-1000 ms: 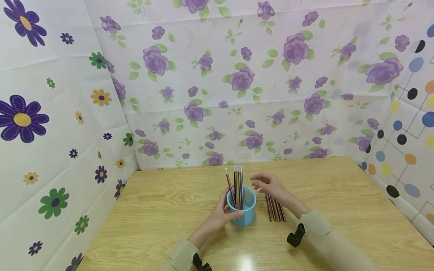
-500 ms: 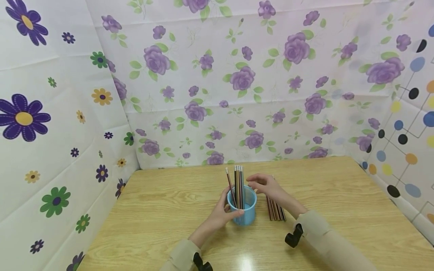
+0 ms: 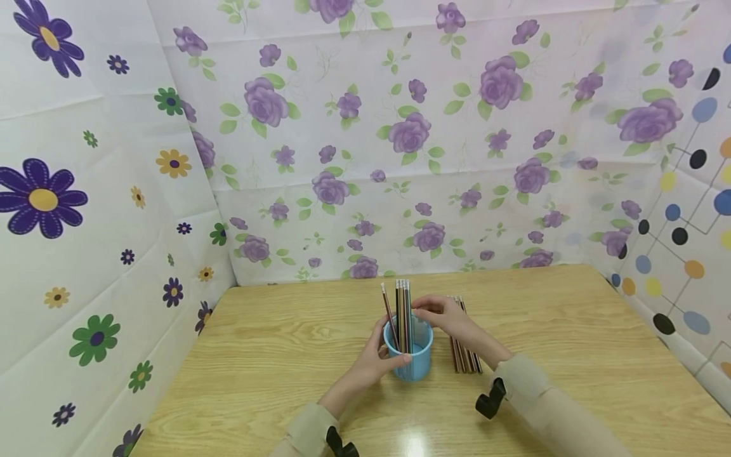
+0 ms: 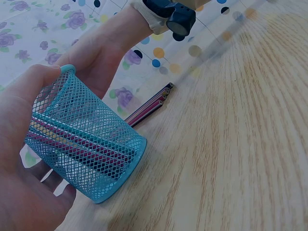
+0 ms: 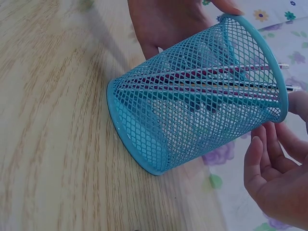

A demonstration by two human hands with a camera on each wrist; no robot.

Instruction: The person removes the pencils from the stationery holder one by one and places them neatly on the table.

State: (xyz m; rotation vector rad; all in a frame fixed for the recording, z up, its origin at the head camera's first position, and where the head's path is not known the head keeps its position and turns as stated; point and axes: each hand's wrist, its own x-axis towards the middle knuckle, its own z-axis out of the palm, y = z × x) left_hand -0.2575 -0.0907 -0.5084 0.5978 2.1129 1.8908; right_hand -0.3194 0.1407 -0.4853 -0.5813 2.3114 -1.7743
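A blue mesh pencil cup (image 3: 421, 366) stands on the table with several upright pencils (image 3: 403, 317) in it, white erasers at the top. One dark red pencil (image 3: 388, 308) leans apart toward the left. My left hand (image 3: 367, 367) grips the cup from its left side, thumb across the near side just below the rim. At the right rim is my right hand (image 3: 454, 319), bent fingertips close beside the bundled pencils. In the right wrist view its fingers (image 5: 255, 161) are loosely curled outside the mesh (image 5: 192, 96). More pencils (image 3: 466, 360) lie under the right hand.
The wooden table (image 3: 274, 355) runs back to a floral cloth (image 3: 342, 222). A daisy-print cloth (image 3: 114, 279) hangs on the left and a dotted cloth (image 3: 685, 279) on the right. Black wrist cameras (image 3: 491, 398) sit on both sleeves.
My right hand has moved left from beside the cup to its rim and the pencils. The left hand and the cup stay in place on the table.
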